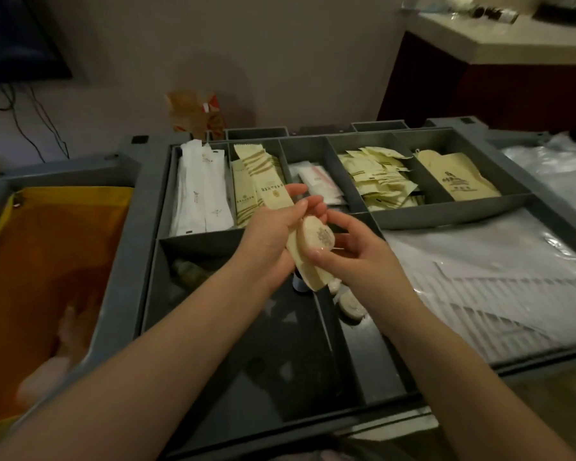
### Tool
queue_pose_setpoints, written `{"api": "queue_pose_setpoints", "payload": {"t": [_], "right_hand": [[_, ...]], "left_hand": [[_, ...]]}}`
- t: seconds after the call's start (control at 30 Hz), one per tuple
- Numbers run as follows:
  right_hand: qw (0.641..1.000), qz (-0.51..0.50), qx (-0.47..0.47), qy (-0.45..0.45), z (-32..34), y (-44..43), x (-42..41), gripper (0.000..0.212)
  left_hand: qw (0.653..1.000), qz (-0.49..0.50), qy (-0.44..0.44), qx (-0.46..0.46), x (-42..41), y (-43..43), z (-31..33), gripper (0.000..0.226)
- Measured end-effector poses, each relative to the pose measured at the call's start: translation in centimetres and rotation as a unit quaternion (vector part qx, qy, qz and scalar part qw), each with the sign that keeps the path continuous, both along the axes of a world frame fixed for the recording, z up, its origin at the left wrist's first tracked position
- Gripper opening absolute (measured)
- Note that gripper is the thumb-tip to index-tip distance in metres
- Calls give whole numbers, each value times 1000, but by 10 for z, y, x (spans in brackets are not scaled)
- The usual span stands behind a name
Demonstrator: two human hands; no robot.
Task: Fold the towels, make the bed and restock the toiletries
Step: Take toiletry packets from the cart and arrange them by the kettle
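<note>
Toiletries sit sorted in a grey cart tray: white sachets in the far-left compartment, cream packets further right. Left hand grips a long cream sachet across the palm, fingers curled around it. Right hand pinches a round soap between thumb and fingers, pressed against that sachet. Both hands are held above the tray's dark middle compartment. More soaps lie below them. Orange bag hangs at left
</note>
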State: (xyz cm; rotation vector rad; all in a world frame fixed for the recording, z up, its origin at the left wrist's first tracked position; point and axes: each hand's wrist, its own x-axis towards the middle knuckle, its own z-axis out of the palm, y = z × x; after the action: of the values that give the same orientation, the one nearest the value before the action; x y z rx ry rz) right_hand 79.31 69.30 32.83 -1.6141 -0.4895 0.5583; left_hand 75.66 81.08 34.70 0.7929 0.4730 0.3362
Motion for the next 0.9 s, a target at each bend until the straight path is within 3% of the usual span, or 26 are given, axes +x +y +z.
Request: {"api": "queue_pose_setpoints", "payload": {"t": [0.17, 0.23, 0.27, 0.33, 0.4, 0.43, 0.53, 0.6, 0.73, 0.8, 0.9], "right_hand": [[999, -38, -36, -9, -1, -33, 14, 36], [991, 7, -128, -31, 4, -51, 19, 29], [972, 62, -217, -62, 5, -59, 20, 27], [889, 178, -394, -150, 1, -66, 19, 30], [821, 224, -467, -238, -8, -59, 15, 37], [812, 207, -470, -275, -10, -52, 14, 40], [854, 57, -384, -346, -1, -36, 21, 40], [910, 11, -280, -304, 6, -21, 25, 32], [974, 60, -151, -159, 11, 24, 23, 33], [986, 83, -106, -96, 14, 44, 23, 36], [986, 109, -98, -73, 19, 67, 27, 35]], "left_hand": [[992, -99, -3, 84, -9, -3, -9, 20], [988, -116, 11, 105, -10, -1, -13, 19], [986, -114, 30, 118, -10, 1, -14, 19], [984, -109, 69, 123, -10, 7, -17, 17], [983, -112, 97, 108, -9, 10, -19, 19], [982, -113, 106, 104, -9, 12, -19, 21], [977, -96, 127, 139, -9, 15, -20, 32], [968, -71, 142, 193, -8, 17, -19, 39], [956, -15, 131, 262, -9, 21, -12, 34], [943, 11, 118, 311, -10, 28, -9, 34], [935, 27, 123, 331, -14, 42, -7, 27]]}}
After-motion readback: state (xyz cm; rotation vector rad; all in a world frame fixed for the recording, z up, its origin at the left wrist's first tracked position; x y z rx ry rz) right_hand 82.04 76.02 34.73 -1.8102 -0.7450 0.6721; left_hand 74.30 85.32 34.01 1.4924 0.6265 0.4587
